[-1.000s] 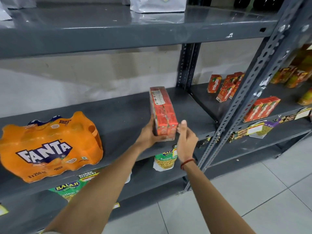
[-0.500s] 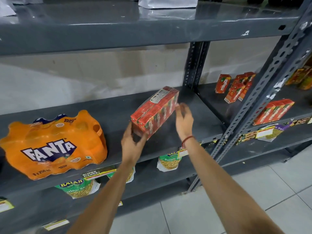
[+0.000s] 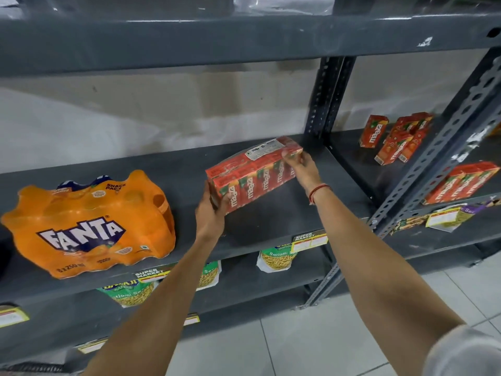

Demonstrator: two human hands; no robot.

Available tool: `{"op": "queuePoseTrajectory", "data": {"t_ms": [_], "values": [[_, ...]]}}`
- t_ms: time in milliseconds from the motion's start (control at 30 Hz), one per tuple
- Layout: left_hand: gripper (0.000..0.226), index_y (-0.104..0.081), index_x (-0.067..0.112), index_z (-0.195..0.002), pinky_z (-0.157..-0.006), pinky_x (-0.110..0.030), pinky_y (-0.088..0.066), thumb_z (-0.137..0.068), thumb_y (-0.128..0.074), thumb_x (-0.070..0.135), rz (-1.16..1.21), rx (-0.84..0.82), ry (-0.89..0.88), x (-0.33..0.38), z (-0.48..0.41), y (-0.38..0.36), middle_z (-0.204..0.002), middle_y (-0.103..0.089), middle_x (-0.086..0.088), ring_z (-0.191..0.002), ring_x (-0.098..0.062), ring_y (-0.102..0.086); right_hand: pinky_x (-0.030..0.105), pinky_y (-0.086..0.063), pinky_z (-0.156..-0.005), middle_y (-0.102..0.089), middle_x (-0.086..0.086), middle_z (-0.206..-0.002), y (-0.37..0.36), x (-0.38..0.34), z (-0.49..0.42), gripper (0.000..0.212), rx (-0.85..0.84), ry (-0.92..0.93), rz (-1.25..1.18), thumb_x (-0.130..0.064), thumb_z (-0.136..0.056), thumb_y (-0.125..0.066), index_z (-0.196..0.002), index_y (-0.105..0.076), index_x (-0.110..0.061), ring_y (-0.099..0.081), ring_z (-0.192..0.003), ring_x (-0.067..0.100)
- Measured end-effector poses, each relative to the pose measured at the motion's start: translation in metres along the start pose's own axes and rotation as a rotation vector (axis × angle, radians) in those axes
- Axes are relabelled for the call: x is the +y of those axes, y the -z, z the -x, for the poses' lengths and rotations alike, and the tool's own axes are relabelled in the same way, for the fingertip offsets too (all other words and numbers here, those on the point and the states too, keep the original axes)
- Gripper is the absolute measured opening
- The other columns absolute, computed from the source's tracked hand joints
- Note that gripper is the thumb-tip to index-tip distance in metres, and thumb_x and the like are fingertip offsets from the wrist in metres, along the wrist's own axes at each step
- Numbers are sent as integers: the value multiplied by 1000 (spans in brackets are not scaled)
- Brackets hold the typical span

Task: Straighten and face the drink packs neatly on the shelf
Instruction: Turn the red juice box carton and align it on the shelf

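Both hands clamped the red juice pack (image 3: 254, 173): left hand (image 3: 210, 213) at its near end, right hand (image 3: 303, 165) at the far end. Its long side ran skewed to the shelf (image 3: 271, 226) edge, so the right end probably needed swinging forward.

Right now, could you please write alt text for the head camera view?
Both hands, left hand and right hand, grip the ends of a red Maaza multipack above a grey shelf. An orange Fanta pack sits to its left.
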State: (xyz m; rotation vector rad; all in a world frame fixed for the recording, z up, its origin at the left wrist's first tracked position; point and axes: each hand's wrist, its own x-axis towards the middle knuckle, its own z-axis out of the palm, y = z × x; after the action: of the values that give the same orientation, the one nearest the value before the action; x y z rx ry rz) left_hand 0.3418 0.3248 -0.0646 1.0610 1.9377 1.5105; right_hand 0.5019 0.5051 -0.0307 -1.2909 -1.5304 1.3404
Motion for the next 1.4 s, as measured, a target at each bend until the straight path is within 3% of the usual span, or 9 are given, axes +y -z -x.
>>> {"op": "queuePoseTrajectory", "data": {"t_ms": [133, 367, 467, 567, 867, 1033, 1133, 1267, 1400], "values": [[67, -25, 24, -143, -102, -46, -41, -87, -56, 42, -3, -56, 28, -2, 3, 3, -136, -53, -5, -122, -24, -53, 26, -41, -86, -57, -2, -108, -4, 10, 28, 62, 125, 73, 14, -50, -79, -66, -126, -47, -16, -56, -95, 14], [71, -30, 25, -141, -92, -27, -41, -81, -56, 54, -25, -45, -22, -12, 36, 13, -123, -53, 13, -105, -1, -51, 22, -43, -80, -63, -1, -102, 0, 21, 81, 48, 241, 146, 52, -50, -79, -66, -111, -54, -18, -59, -88, 12], [67, -28, 23, -142, -95, -32, -44, -86, -54, 47, -42, -35, -36, -18, 48, 17, -128, -55, 7, -110, -4, -52, 11, -41, -69, -64, -4, -96, 1, 24, 101, 42, 280, 167, 49, -52, -78, -66, -104, -55, -21, -60, -83, 6], [64, -29, 23, -141, -98, -38, -44, -87, -52, 46, -45, -51, -44, -18, 55, 22, -134, -53, 2, -113, -7, -51, 23, -47, -79, -68, -1, -98, 1, 29, 117, 45, 313, 172, 49, -54, -76, -66, -102, -57, -19, -63, -88, 12], [53, -39, 18, -136, -94, -29, -42, -90, -49, 42, -62, -67, -54, -15, 66, 30, -125, -56, 7, -111, -5, -51, 11, -42, -61, -62, -9, -77, 1, 30, 142, 44, 372, 193, 50, -52, -76, -69, -94, -55, -15, -60, -71, 5], [49, -42, 22, -134, -91, -21, -41, -91, -46, 47, -67, -3, -61, -15, 82, 24, -116, -56, 16, -103, -2, -55, 17, -45, -74, -66, -1, -101, -3, 31, 144, 47, 350, 147, -36, -48, -78, -69, -108, -51, -18, -63, -90, 12], [51, -42, 21, -135, -85, -14, -40, -91, -48, 47, -68, 15, -57, -12, 83, 18, -115, -58, 16, -95, 4, -56, 15, -44, -74, -64, -8, -102, -3, 34, 142, 50, 279, 102, -67, -51, -80, -64, -117, -48, -21, -61, -92, 8], [56, -39, 17, -138, -90, -23, -42, -90, -50, 44, -102, 21, -53, -15, 85, 10, -121, -60, 7, -103, -3, -55, 1, -41, -57, -59, -21, -90, 12, 35, 136, 47, 261, 80, -41, -54, -78, -65, -111, -51, -24, -56, -82, -8], [56, -37, 17, -141, -97, -35, -45, -91, -52, 38, -111, 34, -52, -13, 88, -1, -124, -62, -1, -110, -14, -58, -4, -36, -54, -55, -18, -80, 26, 37, 132, 51, 272, 85, -20, -55, -78, -64, -112, -55, -18, -54, -73, -5]]}}
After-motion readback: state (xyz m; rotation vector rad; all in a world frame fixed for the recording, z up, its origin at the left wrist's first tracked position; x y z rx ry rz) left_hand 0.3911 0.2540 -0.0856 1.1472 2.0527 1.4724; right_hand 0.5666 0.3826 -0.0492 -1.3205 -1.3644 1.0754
